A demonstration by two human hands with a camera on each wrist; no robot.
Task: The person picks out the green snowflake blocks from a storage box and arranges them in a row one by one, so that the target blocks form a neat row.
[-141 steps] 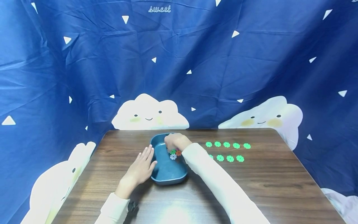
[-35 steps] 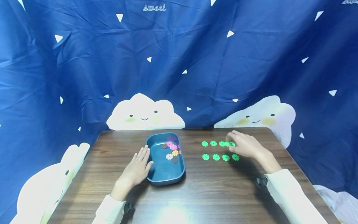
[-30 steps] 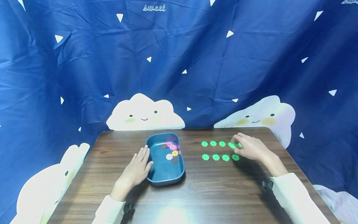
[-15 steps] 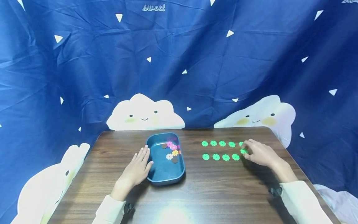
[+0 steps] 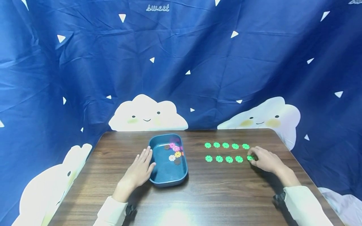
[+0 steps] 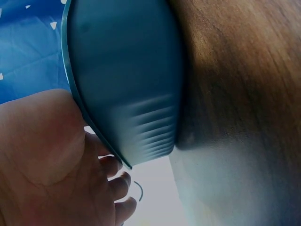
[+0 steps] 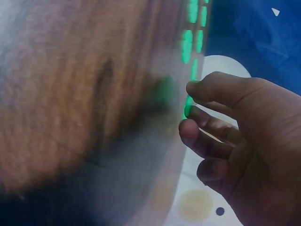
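My right hand (image 5: 266, 160) pinches a green flower-shaped piece (image 5: 250, 158) at the right end of the nearer row on the table. In the right wrist view its green edge (image 7: 187, 107) shows between thumb and fingers. Beside it lie other green flower pieces in two rows, among them a nearer one (image 5: 238, 159) and a farther one (image 5: 245, 146). My left hand (image 5: 138, 169) rests with straight fingers against the left rim of a dark teal tray (image 5: 168, 183). The left wrist view has the palm (image 6: 42, 150) beside the tray's outer wall (image 6: 127, 61).
Inside the tray are loose flower pieces: white (image 5: 172, 158), yellow (image 5: 177, 154), pink (image 5: 176, 148) and brown (image 5: 177, 161). The wooden table (image 5: 215, 194) ends at a blue curtain (image 5: 198, 62) with clouds and white triangles.
From the tray, my right hand has moved across the rows to the right, carrying the green flower piece over the farther row and then down to the nearer row's right end. The left hand stays.
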